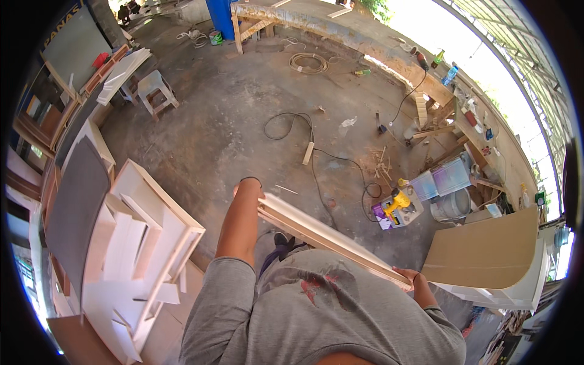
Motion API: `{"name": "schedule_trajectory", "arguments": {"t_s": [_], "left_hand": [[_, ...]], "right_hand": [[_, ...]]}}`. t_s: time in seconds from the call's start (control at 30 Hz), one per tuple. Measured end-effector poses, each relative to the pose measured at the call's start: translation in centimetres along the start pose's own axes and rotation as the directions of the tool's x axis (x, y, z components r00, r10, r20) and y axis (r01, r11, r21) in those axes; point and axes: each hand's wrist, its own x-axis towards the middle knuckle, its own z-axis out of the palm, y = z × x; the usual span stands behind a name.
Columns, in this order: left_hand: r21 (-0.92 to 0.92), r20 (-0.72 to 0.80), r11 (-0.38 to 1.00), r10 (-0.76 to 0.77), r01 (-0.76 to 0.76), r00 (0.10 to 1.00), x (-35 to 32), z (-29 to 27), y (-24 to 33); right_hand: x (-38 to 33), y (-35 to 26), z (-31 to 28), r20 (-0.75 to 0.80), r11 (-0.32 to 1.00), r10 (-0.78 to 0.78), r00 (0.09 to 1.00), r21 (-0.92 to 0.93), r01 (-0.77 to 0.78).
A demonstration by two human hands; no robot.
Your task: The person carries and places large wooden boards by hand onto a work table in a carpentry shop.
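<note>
A long, narrow white board [331, 228] with bare wood edges slants across the front of my body, held off the floor. My left hand [260, 187] is at its far left end; the wrist and forearm mostly hide the fingers. At the near right end my right hand [409, 275] is closed around the board's edge. Along its length the board looks like a shallow channel with a raised wooden strip on the near side.
White cabinet parts [131, 237] stand close on my left, a brown-topped panel [480, 255] on the right. A yellow power tool [398, 199] rests ahead right; a black cable [313, 155] and power strip [308, 153] cross the floor. Further off are a plastic stool [156, 89] and a workbench [340, 33].
</note>
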Motion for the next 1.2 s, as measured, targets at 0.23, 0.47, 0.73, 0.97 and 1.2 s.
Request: {"name": "schedule_trajectory", "arguments": {"t_s": [0.23, 0.47, 0.73, 0.97, 1.2], "left_hand": [[0.104, -0.304, 0.995, 0.031, 0.001, 0.952, 3.1, -16.0, -4.1], [0.301, -0.302, 0.949, 0.186, -0.091, 0.935, 14.3, -29.1, -12.7], [0.262, -0.170, 0.956, 0.177, -0.129, 0.969, 16.5, -43.4, -17.1], [0.336, -0.115, 0.929, 0.206, -0.157, 0.972, 22.5, -55.6, -19.2], [0.467, -0.132, 0.870, 0.248, -0.161, 0.960, 29.6, -66.1, -17.4]], "right_hand": [[5.3, -9.7, 7.1, -0.151, 0.994, -0.090, 0.984, 0.050, 0.098], [0.4, -34.3, 12.4, -0.085, 0.982, 0.041, 0.996, -0.180, -0.056], [-3.2, -49.3, 18.8, -0.239, 0.964, 0.000, 0.971, -0.257, -0.064], [1.6, -56.0, 24.3, -0.073, 0.998, 0.034, 0.997, -0.040, -0.037], [2.0, -59.9, 32.1, -0.171, 0.989, 0.131, 0.977, 0.095, -0.116]]}}
